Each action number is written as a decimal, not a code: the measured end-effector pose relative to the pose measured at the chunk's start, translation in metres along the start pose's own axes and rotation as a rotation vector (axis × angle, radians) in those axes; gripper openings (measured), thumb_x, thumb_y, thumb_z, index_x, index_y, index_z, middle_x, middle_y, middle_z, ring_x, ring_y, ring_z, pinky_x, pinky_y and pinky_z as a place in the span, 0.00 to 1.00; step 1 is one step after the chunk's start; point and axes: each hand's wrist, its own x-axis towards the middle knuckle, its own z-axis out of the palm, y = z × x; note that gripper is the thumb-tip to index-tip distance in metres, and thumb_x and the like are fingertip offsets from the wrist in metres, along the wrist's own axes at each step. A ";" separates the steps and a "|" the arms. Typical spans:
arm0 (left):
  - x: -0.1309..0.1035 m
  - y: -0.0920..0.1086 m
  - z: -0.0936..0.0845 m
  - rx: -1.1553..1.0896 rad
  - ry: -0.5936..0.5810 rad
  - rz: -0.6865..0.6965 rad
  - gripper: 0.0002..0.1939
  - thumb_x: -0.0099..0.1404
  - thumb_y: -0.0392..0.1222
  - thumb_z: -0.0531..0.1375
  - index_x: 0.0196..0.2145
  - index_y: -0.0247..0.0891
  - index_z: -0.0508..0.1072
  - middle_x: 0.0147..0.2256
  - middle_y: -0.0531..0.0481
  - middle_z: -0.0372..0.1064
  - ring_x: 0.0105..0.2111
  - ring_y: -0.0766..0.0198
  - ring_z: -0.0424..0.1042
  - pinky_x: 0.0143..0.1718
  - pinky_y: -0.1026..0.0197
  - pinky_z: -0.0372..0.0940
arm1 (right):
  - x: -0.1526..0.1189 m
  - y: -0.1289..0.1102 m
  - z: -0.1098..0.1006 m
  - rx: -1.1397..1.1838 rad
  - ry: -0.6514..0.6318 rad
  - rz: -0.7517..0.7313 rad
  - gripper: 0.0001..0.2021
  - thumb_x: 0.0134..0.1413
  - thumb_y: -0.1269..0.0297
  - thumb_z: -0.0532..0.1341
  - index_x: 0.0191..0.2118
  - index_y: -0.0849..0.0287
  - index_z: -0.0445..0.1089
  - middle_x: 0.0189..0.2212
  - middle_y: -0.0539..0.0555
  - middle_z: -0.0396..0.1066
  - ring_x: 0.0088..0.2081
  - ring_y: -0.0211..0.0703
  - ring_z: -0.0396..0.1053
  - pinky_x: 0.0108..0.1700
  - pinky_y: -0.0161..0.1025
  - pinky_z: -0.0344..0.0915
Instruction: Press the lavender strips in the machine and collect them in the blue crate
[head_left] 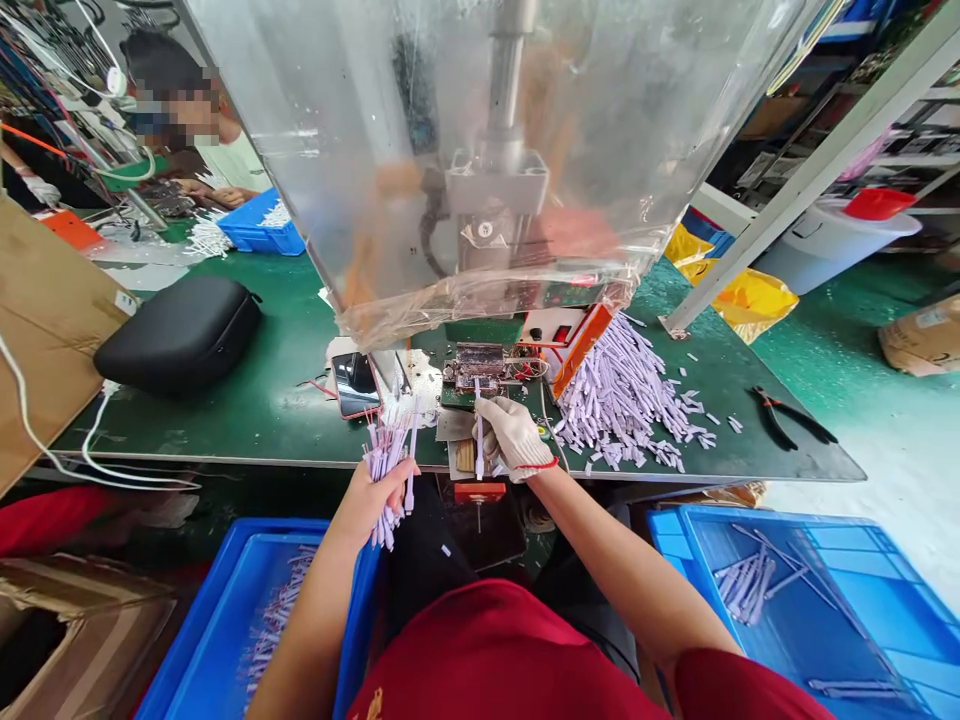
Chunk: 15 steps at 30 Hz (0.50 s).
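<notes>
Gloved fingers: Our right hand (516,437), in a white knitted glove with a red-edged cuff, pinches one slim pale-lilac strip (480,445) between thumb and fingertips.
Single strip: Straight and smooth-looking, it reaches from the small silvery metal fixture (480,366) to the tabletop's front edge.
Bare fingers: Our left hand (369,502) curls around a bundle of pale-lilac strips (386,455), narrow tips fanned upward, at the front edge left of the fixture.
Overhead guard: We look through a scuffed clear sheet (337,150), its lower rim crinkled.
Loose heap: A jumbled pile of lilac pieces (619,385) spreads right of the orange-edged box (581,350).
Right front corner: Black-handled pliers (769,405) lie nearby on the smooth green tabletop (292,300).
Left edge: A rounded matt-black case (180,330).
</notes>
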 end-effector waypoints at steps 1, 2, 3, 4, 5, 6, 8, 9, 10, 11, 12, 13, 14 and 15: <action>0.000 0.000 0.000 -0.003 0.002 0.000 0.17 0.61 0.53 0.65 0.28 0.33 0.75 0.11 0.59 0.58 0.14 0.71 0.60 0.21 0.67 0.60 | 0.002 0.001 0.000 0.011 0.002 0.000 0.16 0.52 0.51 0.62 0.26 0.57 0.63 0.19 0.50 0.72 0.11 0.32 0.60 0.10 0.29 0.53; 0.000 0.000 0.001 -0.006 0.002 -0.004 0.18 0.61 0.53 0.65 0.28 0.33 0.75 0.12 0.58 0.59 0.14 0.71 0.60 0.20 0.67 0.59 | 0.004 0.002 0.001 0.021 0.004 0.002 0.16 0.52 0.51 0.62 0.26 0.57 0.63 0.18 0.50 0.71 0.11 0.33 0.60 0.10 0.29 0.53; -0.001 0.000 0.001 -0.009 0.003 -0.013 0.18 0.60 0.53 0.66 0.28 0.33 0.76 0.13 0.58 0.60 0.14 0.71 0.60 0.20 0.67 0.58 | 0.005 0.003 0.001 0.028 0.007 0.006 0.16 0.52 0.51 0.62 0.26 0.57 0.63 0.18 0.50 0.71 0.11 0.33 0.60 0.09 0.29 0.53; -0.001 0.001 0.002 -0.013 0.002 -0.022 0.18 0.60 0.54 0.66 0.28 0.33 0.76 0.15 0.57 0.61 0.14 0.72 0.61 0.18 0.68 0.57 | 0.007 0.003 0.001 0.032 0.012 0.010 0.16 0.52 0.51 0.63 0.26 0.57 0.63 0.17 0.50 0.71 0.11 0.34 0.60 0.09 0.29 0.53; -0.001 0.002 0.002 -0.014 -0.002 -0.027 0.18 0.59 0.54 0.66 0.28 0.33 0.76 0.16 0.56 0.63 0.14 0.72 0.61 0.18 0.68 0.57 | 0.008 0.004 0.001 0.034 0.016 0.013 0.16 0.52 0.51 0.63 0.26 0.57 0.63 0.17 0.50 0.71 0.11 0.34 0.61 0.09 0.30 0.52; -0.001 0.003 0.002 -0.012 -0.010 -0.027 0.18 0.59 0.54 0.66 0.28 0.33 0.76 0.17 0.55 0.64 0.14 0.72 0.61 0.17 0.68 0.56 | 0.009 0.004 0.002 0.037 0.021 0.014 0.16 0.52 0.51 0.63 0.26 0.57 0.63 0.17 0.50 0.71 0.11 0.34 0.60 0.09 0.30 0.52; -0.002 0.005 0.002 0.010 -0.045 -0.004 0.19 0.60 0.54 0.65 0.26 0.33 0.76 0.20 0.53 0.68 0.15 0.72 0.62 0.17 0.68 0.57 | 0.009 0.004 0.002 0.042 0.027 0.011 0.16 0.52 0.51 0.63 0.26 0.57 0.63 0.18 0.50 0.71 0.11 0.34 0.60 0.10 0.30 0.53; -0.002 0.006 0.002 0.023 -0.066 0.011 0.19 0.61 0.53 0.65 0.25 0.33 0.76 0.22 0.51 0.70 0.15 0.72 0.63 0.18 0.68 0.57 | 0.009 0.003 0.003 0.041 0.027 0.010 0.16 0.52 0.51 0.63 0.26 0.57 0.62 0.18 0.50 0.71 0.11 0.34 0.60 0.10 0.30 0.53; -0.002 0.008 0.002 0.036 -0.083 0.024 0.18 0.61 0.53 0.65 0.25 0.33 0.76 0.23 0.50 0.71 0.15 0.72 0.63 0.18 0.68 0.57 | 0.008 0.002 0.003 0.032 0.029 0.013 0.16 0.52 0.50 0.63 0.26 0.57 0.62 0.17 0.50 0.71 0.11 0.34 0.60 0.10 0.30 0.52; -0.001 0.009 0.002 0.050 -0.094 0.034 0.18 0.61 0.53 0.65 0.26 0.34 0.76 0.24 0.50 0.72 0.16 0.72 0.63 0.18 0.68 0.56 | 0.007 0.000 0.003 0.012 0.031 0.017 0.17 0.53 0.50 0.63 0.26 0.56 0.62 0.16 0.49 0.70 0.11 0.34 0.60 0.10 0.30 0.52; -0.001 0.011 0.002 0.064 -0.098 0.041 0.17 0.61 0.53 0.65 0.27 0.34 0.76 0.24 0.50 0.73 0.16 0.72 0.63 0.17 0.68 0.56 | 0.004 -0.002 0.002 -0.019 0.041 0.014 0.18 0.53 0.49 0.63 0.26 0.56 0.61 0.16 0.48 0.68 0.11 0.34 0.60 0.10 0.30 0.52; -0.001 0.012 0.003 0.084 -0.096 0.044 0.17 0.60 0.52 0.66 0.27 0.34 0.77 0.24 0.50 0.73 0.16 0.72 0.63 0.17 0.68 0.55 | 0.001 -0.005 0.002 -0.054 0.060 -0.001 0.19 0.54 0.47 0.63 0.26 0.56 0.60 0.15 0.48 0.67 0.11 0.34 0.60 0.11 0.30 0.51; -0.001 0.014 0.004 0.108 -0.091 0.045 0.16 0.60 0.52 0.66 0.27 0.34 0.77 0.23 0.50 0.73 0.16 0.72 0.62 0.17 0.68 0.55 | -0.004 -0.008 0.000 -0.089 0.088 -0.033 0.20 0.54 0.46 0.63 0.27 0.56 0.60 0.15 0.47 0.66 0.12 0.34 0.60 0.12 0.30 0.52; -0.001 0.016 0.005 0.135 -0.086 0.044 0.16 0.59 0.52 0.67 0.26 0.35 0.77 0.23 0.51 0.72 0.16 0.72 0.62 0.18 0.68 0.55 | -0.009 -0.012 -0.001 -0.123 0.111 -0.081 0.20 0.55 0.44 0.62 0.27 0.56 0.61 0.15 0.47 0.66 0.13 0.33 0.60 0.13 0.29 0.53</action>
